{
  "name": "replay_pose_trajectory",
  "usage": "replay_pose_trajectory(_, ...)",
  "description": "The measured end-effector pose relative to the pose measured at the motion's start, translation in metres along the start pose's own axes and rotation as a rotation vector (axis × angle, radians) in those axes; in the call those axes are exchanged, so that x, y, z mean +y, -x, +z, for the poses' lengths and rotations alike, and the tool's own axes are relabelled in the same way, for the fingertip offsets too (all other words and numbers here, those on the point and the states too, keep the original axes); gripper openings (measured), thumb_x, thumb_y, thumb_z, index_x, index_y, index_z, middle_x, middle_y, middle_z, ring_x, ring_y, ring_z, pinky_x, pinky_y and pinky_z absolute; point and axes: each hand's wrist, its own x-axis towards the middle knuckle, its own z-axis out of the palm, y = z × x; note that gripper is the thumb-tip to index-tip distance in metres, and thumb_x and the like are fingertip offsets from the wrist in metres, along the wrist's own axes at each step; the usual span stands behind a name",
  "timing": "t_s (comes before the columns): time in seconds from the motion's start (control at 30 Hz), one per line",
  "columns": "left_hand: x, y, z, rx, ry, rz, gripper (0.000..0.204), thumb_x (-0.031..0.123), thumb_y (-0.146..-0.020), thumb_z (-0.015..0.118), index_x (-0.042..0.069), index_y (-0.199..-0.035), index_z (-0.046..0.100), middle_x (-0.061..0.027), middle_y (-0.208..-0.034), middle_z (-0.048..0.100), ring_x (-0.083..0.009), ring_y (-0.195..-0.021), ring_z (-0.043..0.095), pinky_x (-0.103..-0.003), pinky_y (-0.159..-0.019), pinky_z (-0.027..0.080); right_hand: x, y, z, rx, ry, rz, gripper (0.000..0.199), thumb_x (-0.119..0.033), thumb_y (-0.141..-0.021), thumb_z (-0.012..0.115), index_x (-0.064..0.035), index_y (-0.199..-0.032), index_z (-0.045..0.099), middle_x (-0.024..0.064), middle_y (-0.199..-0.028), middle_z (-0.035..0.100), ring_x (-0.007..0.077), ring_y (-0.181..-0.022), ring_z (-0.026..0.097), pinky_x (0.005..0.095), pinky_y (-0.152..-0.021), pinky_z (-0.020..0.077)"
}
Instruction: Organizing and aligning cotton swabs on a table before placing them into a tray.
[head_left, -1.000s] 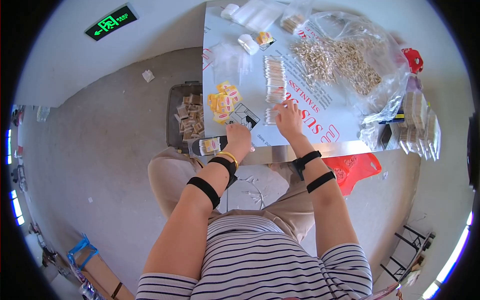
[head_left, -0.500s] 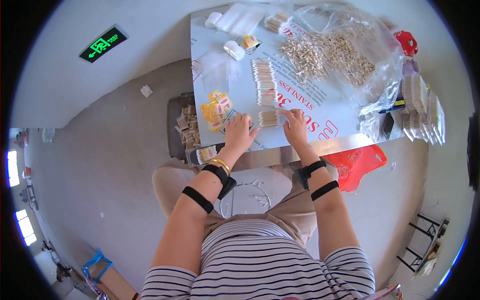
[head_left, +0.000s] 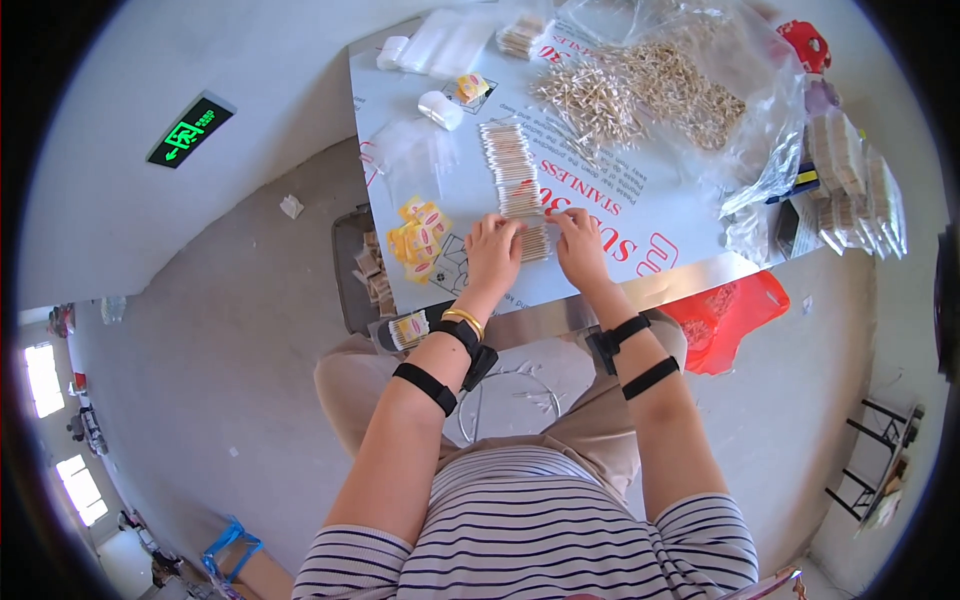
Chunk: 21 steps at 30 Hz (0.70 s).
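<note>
A small row of cotton swabs (head_left: 537, 243) lies side by side on the metal-topped table near its front edge. My left hand (head_left: 493, 256) has its bent fingers at the left ends of these swabs, partly covering them. At their right ends is my right hand (head_left: 582, 250), thumb and forefinger drawn in against the tips. Between them the two hands grip the small row. Just beyond, a longer row of cotton swabs (head_left: 510, 165) is laid out in a neat column. Yellow-and-white printed labels (head_left: 418, 238) lie in a loose pile left of my left hand.
Loose swabs (head_left: 595, 100) spill from a large clear bag (head_left: 765, 120) at the back. Clear sleeves (head_left: 410, 160) and a white roll (head_left: 440, 110) lie left. Packed swabs (head_left: 845, 185) are stacked right. A dark bin (head_left: 350, 270) holds bundles; a red bag (head_left: 735, 320) hangs below the table.
My left hand has moved right onto the left ends of the small swab row. My right hand has come slightly closer to the swabs. The whole view has shifted a little.
</note>
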Motion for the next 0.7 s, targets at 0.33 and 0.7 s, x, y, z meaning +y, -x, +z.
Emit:
replay_pose_trajectory(0.33, -0.014, 0.024, -0.014, -0.026, 0.028, 0.146, 0.037, 0.023, -0.096, 0.065, 0.016, -0.132, 0.064, -0.0098, -0.135, 0.055, -0.0333, -0.129, 0.050, -0.052, -0.109, 0.035, -0.017, 0.043, -0.010, -0.066, -0.050, -0.108, 0.072, -0.020, -0.090, 0.069, -0.0043, -0.155, 0.040, 0.0187, -0.160, 0.040, 0.0379, -0.150, 0.036, 0.0499, -0.124, 0.0286)
replay_pose_trajectory(0.7, -0.009, 0.081, -0.023, -0.155, -0.109, 0.153, 0.091, 0.049, -0.095, 0.065, 0.000, -0.161, 0.027, -0.0206, -0.168, 0.023, -0.0436, -0.156, 0.021, -0.063, -0.126, 0.012, -0.012, 0.064, -0.024, -0.226, 0.024, -0.156, 0.098, -0.038, -0.086, 0.078, -0.0030, -0.162, 0.027, 0.0196, -0.167, 0.029, 0.0345, -0.156, 0.026, 0.0495, -0.130, 0.0176)
